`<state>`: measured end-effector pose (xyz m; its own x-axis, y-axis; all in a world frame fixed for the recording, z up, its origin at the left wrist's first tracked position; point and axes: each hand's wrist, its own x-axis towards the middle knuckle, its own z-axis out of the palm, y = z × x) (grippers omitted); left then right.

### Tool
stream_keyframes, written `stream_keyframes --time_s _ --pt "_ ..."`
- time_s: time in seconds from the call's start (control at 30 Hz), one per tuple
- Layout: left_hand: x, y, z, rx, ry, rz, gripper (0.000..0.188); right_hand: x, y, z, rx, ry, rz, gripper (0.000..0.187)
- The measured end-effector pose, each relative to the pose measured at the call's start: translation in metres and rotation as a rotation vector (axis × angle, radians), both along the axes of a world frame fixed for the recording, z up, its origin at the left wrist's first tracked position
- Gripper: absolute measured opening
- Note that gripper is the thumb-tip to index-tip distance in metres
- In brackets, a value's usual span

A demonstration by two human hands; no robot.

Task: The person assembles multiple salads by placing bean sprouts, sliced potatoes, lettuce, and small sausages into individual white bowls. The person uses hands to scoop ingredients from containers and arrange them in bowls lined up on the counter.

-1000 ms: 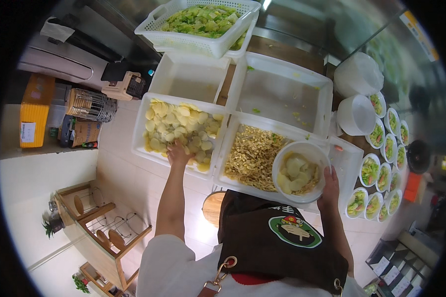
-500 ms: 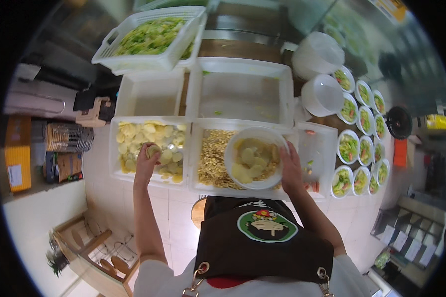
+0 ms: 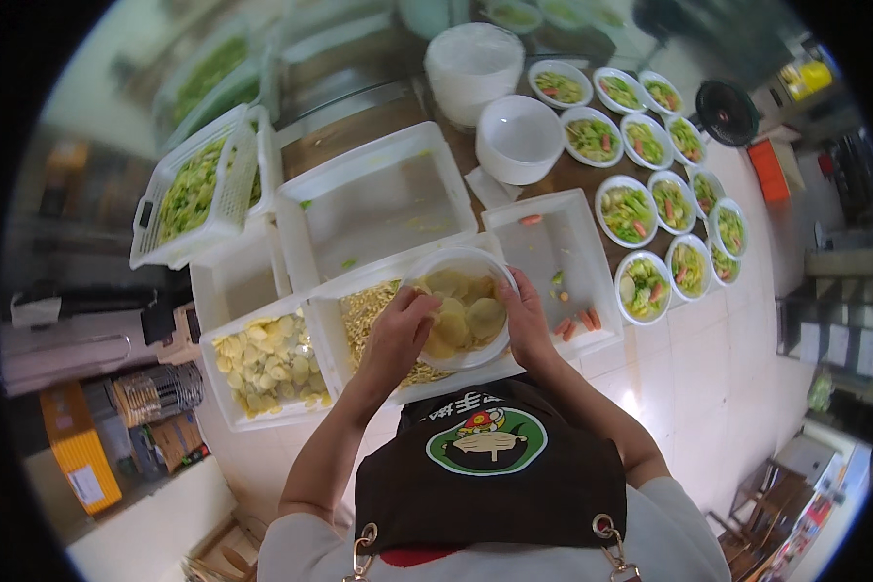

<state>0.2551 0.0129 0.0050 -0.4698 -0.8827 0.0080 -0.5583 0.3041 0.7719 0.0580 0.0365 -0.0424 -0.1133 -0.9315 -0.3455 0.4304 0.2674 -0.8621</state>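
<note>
My right hand grips the right rim of a white bowl, its thumb on top of the edge. Pale yellow potato slices lie in the bowl. At the bowl's left side is my left hand, its fingers curled together over the rim at some potato slices. Under the bowl, a white tub holds thin yellowish strands, perhaps bean sprouts, partly hidden by my left hand and the bowl. Left of it, another white tub contains more potato slices.
Filled bowls of greens and pink sausage pieces stand in rows at the right. Stacked white bowls are at the back. A white tray holds a few sausage pieces. Far left is a basket of chopped greens.
My left hand has moved right from the potato tub to the bowl with slices in its fingers. My right hand still grips the rim. The whole view has turned toward the right.
</note>
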Motion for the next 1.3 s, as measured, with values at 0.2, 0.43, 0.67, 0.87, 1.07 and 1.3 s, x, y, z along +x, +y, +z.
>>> stream_keyframes --time_s 0.2,0.43,0.67,0.87,1.07,1.3 --pt "-0.055 -0.028 0.029 0.049 0.176 -0.030 0.017 -0.040 0.027 -0.012 0.069 -0.055 -0.181 0.027" --pt "-0.054 -0.046 0.012 0.005 0.173 0.053 0.014 -0.072 0.063 -0.052 0.201 -0.083 -0.223 0.032" --pt "0.107 -0.037 -0.046 -0.029 -0.031 0.486 0.012 -0.075 0.057 -0.081 0.136 0.187 -0.219 0.035" --pt "0.271 0.045 -0.114 0.080 -0.290 0.788 0.017 -0.035 0.011 -0.011 0.100 -0.195 -0.165 0.033" --pt "0.190 0.033 -0.040 -0.124 -0.292 0.586 0.039 0.018 -0.022 -0.010 0.014 -0.197 -0.024 0.031" --pt "0.030 -0.001 0.030 -0.309 -0.261 0.082 0.043 0.088 -0.032 0.005 -0.047 -0.160 0.187 0.028"
